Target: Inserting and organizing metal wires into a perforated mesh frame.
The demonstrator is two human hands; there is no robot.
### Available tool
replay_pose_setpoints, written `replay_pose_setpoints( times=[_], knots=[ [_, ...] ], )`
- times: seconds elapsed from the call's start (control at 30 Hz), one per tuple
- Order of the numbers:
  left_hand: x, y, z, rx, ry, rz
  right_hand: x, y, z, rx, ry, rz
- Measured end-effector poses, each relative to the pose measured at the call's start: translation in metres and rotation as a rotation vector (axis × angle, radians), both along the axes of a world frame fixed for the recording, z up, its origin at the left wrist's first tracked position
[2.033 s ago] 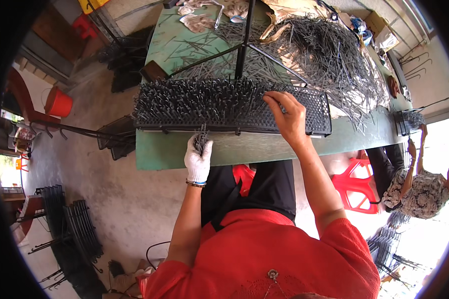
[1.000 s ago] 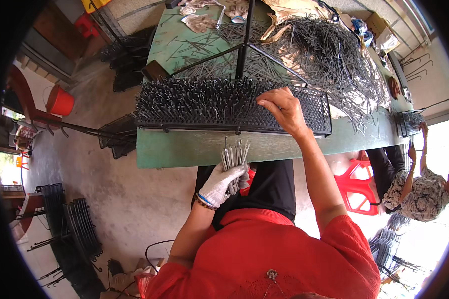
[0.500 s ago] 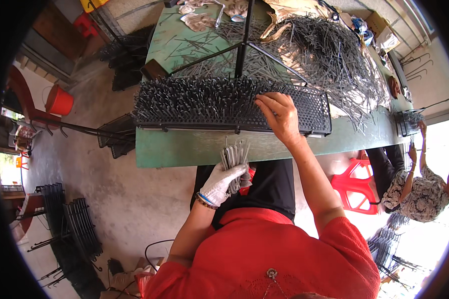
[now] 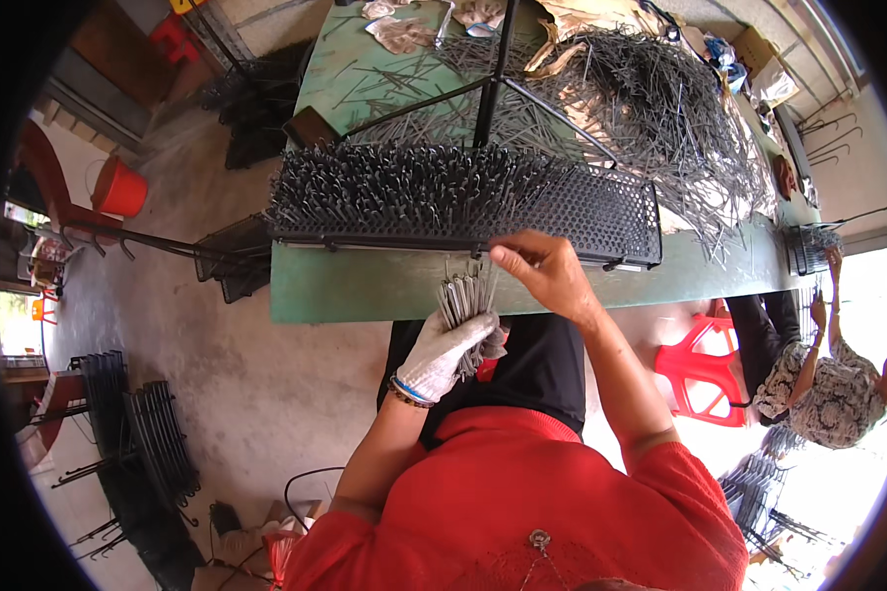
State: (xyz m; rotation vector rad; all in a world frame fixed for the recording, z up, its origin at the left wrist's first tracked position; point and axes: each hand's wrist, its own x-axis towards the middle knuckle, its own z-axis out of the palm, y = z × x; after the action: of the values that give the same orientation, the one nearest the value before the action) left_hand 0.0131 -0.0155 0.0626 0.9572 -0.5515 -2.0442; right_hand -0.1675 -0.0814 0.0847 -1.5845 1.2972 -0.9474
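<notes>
My left hand (image 4: 432, 360), in a white glove, is closed around a bundle of thin grey metal rods (image 4: 466, 297), their upper ends fanned out. My bare right hand (image 4: 547, 276) is just right of the bundle's tips, thumb and fingers pinched together; what lies between them is too small to make out. Above both hands, at the table's front edge, lies a long black perforated rack (image 4: 616, 217). Dark rods with looped ends (image 4: 394, 192) stand densely in its holes on the left and middle, while holes show bare on the right.
On the green table (image 4: 365, 291), a large heap of loose rods (image 4: 650, 108) lies behind the rack, with gloves (image 4: 401, 35) beyond. A black upright post (image 4: 486, 108) rises behind the rack. Right: a red stool (image 4: 700, 369) and another person (image 4: 828, 389). A red bucket (image 4: 120, 187) stands left.
My right hand has come down and left from the rack's holes to the tips of the bundle. The left hand still holds the rods, nearly in the same place.
</notes>
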Motion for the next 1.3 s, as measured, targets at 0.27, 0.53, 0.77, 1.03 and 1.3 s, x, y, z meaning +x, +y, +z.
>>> replay_pose_setpoints(
  times=[0.27,0.53,0.77,1.03,1.3],
  knots=[
    [-0.006,0.004,0.001,0.055,-0.05,0.012,0.0,0.005,-0.011,0.228,-0.195,-0.061],
    [0.001,0.004,-0.022,0.124,-0.015,0.012,0.006,-0.017,0.019,-0.196,-0.219,-0.32],
    [0.002,0.005,-0.023,0.096,0.042,-0.053,0.012,-0.04,0.009,-0.506,0.07,-0.285],
    [0.002,0.006,-0.014,0.125,0.061,0.015,0.018,-0.042,-0.003,-0.543,0.103,-0.292],
    [0.0,0.005,-0.015,0.14,0.044,0.04,0.018,-0.042,-0.015,-0.792,0.53,-0.206]
  ],
)
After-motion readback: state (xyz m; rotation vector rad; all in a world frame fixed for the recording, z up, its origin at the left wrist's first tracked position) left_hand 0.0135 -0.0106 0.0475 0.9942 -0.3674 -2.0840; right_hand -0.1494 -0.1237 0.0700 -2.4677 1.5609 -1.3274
